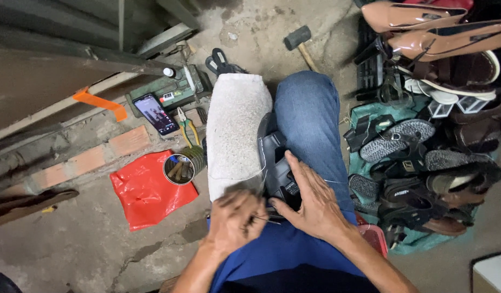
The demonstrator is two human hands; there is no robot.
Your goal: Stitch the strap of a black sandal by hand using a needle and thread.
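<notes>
Black shoe (275, 168) on lap, between knees, against pale cloth (234, 127). Right hand (310, 203) spread flat, pressing it. Left hand (234, 220) blurred, seemingly pinching needle (269, 220) and thread. Risk: needle close to right fingers; a slip could prick.

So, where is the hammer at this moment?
In the head view the hammer lies on the concrete floor at top centre, just beyond the person's knee, left of the shoe pile.

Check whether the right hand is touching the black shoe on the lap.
Touching. The head view shows the right hand lying flat on the black shoe, fingers spread over its upper with no gap, while the left hand works beside it, motion-blurred.
</notes>
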